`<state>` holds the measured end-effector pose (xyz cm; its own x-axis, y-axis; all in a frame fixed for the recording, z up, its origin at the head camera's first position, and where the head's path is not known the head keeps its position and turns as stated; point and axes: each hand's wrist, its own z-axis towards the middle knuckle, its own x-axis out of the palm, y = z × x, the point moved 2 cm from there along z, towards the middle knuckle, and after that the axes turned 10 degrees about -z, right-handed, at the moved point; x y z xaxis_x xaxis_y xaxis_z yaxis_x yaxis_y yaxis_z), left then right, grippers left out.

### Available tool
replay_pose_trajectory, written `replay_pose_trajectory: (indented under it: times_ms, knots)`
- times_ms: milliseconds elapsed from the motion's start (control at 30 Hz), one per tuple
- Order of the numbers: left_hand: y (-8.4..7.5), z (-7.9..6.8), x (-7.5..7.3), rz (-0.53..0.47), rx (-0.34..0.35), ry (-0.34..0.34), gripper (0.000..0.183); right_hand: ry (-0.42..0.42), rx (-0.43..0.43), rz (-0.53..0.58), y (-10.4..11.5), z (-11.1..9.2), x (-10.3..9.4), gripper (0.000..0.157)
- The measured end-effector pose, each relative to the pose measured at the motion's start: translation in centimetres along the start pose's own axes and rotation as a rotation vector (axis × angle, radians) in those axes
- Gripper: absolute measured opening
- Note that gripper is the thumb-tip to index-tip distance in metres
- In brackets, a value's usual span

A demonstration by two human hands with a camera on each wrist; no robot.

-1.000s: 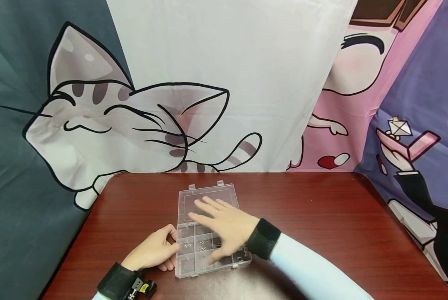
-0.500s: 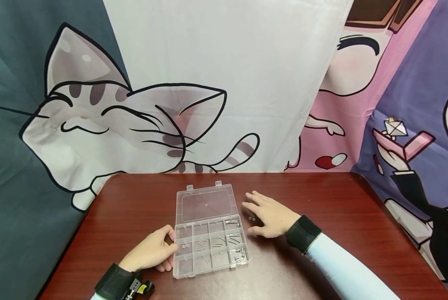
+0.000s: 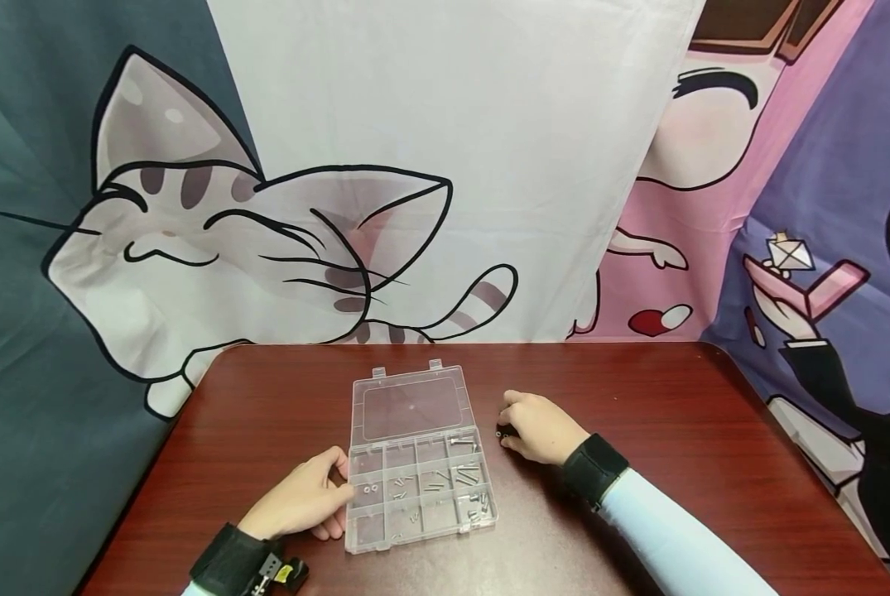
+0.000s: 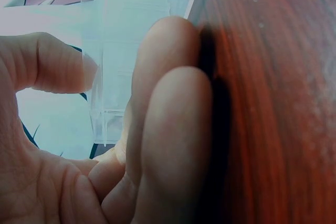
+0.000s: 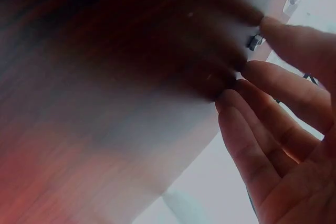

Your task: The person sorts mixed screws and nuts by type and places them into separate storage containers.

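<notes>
A clear plastic compartment box (image 3: 415,410) lies on the table with its lid laid back away from me. Screws (image 3: 467,473) in several sizes sit in its compartments, and two small nuts (image 3: 370,488) lie in a left one. My left hand (image 3: 299,501) holds the box's left side between thumb and fingers; the left wrist view shows the thumb against the clear wall. To the right of the box, my right hand (image 3: 541,429) reaches down with fingertips at the tabletop. A small metal nut (image 5: 255,42) lies between its thumb and forefinger, close to the thumb.
The reddish-brown wooden table (image 3: 638,381) extends past the box on both sides. Behind it hangs a cloth (image 3: 489,99) printed with a cartoon cat and figures. A black band (image 3: 596,466) wraps the right wrist.
My right hand has swung from over the box to the table at its right, and its fingers have drawn in around the nuts there. The left hand stays at the box.
</notes>
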<state>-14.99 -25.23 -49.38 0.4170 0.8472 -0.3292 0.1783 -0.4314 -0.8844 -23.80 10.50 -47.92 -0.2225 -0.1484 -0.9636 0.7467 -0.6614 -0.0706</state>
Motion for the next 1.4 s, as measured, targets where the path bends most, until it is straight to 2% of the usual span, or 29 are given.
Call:
replay_pose_trajectory:
  times_ms: [300, 600, 767, 900, 1167, 1267, 1400]
  knots:
    - [0.0, -0.1, 0.0, -0.006, 0.001, -0.012, 0.026, -0.004, 0.041, 0.049, 0.4, 0.2, 0.1, 0.005]
    - [-0.2, -0.2, 0.1, -0.010, 0.001, -0.016, 0.025, -0.009, 0.094, 0.028, 0.8, 0.3, -0.1, 0.020]
    - [-0.2, -0.2, 0.1, -0.004, -0.001, -0.012, 0.025, 0.002, 0.156, 0.020, 1.0, 0.3, -0.1, 0.023]
    - [-0.1, -0.1, 0.2, 0.000, -0.002, -0.003, 0.024, 0.009, 0.172, 0.014, 1.2, 0.2, 0.0, 0.026]
    - [-0.1, -0.2, 0.1, -0.006, 0.007, 0.000, 0.024, 0.057, 0.163, 0.041, 1.3, 0.0, 0.5, 0.027]
    - [-0.1, -0.1, 0.0, -0.002, 0.010, -0.003, 0.023, 0.029, 0.143, 0.062, 1.3, 0.1, 0.4, 0.026]
    - [-0.1, -0.1, 0.1, 0.002, 0.012, 0.002, 0.022, -0.057, 0.100, 0.070, 1.8, 1.1, -0.4, 0.027]
